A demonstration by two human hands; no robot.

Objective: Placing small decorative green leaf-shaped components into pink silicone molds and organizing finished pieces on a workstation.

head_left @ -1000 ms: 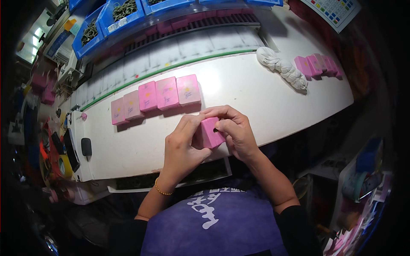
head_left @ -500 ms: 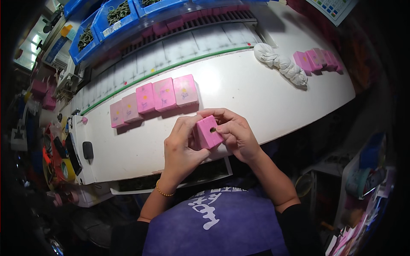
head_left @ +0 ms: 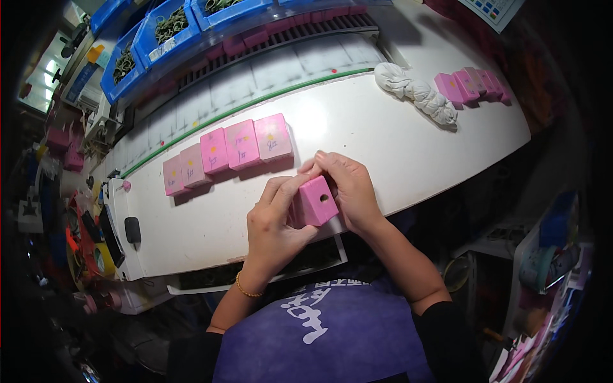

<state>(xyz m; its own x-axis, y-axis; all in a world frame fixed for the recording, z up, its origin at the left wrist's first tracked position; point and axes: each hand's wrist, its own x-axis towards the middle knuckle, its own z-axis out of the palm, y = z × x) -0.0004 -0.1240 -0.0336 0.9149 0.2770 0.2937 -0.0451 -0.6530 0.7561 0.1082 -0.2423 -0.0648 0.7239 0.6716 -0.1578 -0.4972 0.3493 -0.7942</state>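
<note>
A pink rubber mould [head_left: 314, 203], a block with a round dark hole in the face toward me, is held just above the front of the white table [head_left: 357, 127]. My left hand [head_left: 278, 207] is closed round its left side, thumb along the bottom and fingers over the top. Against its right and far side my right hand [head_left: 350, 191] is closed, thumb raised and fingertips meeting the left ones at the top edge. Part of those right fingers is hidden behind the mould. Beyond my hands several similar pink moulds [head_left: 241, 144] with yellow dots and handwriting lie in a slanting row.
Twisted white cloth [head_left: 418, 96] lies at the far right, beside another row of pink moulds [head_left: 469, 86]. A green strip [head_left: 255, 105] edges a pale marked panel at the back. Blue bins [head_left: 169, 32] holding small greenish pieces stand beyond. A dark oval object [head_left: 132, 230] sits at left.
My right thumb has left the mould's hole and moved up to its top edge. The mould has shifted slightly toward the right, still held in my left hand.
</note>
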